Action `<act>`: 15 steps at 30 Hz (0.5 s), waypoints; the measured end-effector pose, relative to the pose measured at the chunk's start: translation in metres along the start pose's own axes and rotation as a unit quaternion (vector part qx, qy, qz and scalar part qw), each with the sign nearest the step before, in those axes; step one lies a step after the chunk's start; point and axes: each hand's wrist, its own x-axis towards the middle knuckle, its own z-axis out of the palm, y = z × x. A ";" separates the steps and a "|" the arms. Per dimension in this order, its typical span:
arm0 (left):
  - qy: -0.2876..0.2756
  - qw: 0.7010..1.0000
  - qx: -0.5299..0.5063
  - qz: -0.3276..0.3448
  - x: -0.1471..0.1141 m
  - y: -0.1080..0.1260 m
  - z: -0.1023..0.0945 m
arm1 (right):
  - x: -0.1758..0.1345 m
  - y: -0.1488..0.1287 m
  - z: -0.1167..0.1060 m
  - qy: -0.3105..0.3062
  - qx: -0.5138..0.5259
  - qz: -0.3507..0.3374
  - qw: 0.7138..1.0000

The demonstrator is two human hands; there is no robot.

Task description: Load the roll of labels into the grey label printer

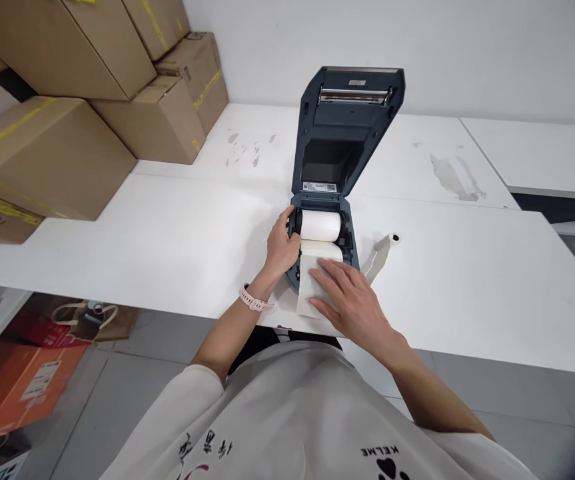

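Observation:
A dark grey label printer (350, 233) stands on the white table with its lid (312, 120) raised. Inside it lies a white label roll (320, 226), its strip (312, 283) drawn out over the front toward me. My left hand (282, 247) grips the printer's left side beside the roll, fingers on the edge and thumb bent inward. Spread fingers of my right hand (350, 297) lie flat on the strip, partly covering it and the printer's front. Right of the printer rests a small empty core (394, 238) with a curled tail of backing paper (378, 259).
Cardboard boxes (47, 153) are stacked at the table's left and back left. A white wall (442, 53) rises behind the white table (192, 233). An orange box (22, 380) and a paper bag (122, 323) are on the floor at left.

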 end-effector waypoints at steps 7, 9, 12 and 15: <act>0.001 1.000 -0.009 0.000 0.000 -0.001 0.000 | 0.009 -0.002 0.006 -0.002 -0.029 0.016 0.999; 0.005 1.000 -0.012 0.000 0.000 0.000 0.000 | 0.009 -0.003 0.006 -0.008 -0.044 0.016 0.999; 0.006 1.000 -0.013 -0.001 -0.001 0.001 0.000 | 0.011 -0.004 0.006 -0.015 -0.060 0.013 0.998; 0.005 1.000 -0.008 -0.007 0.000 0.001 0.001 | 0.012 -0.005 0.007 -0.019 -0.062 0.013 0.998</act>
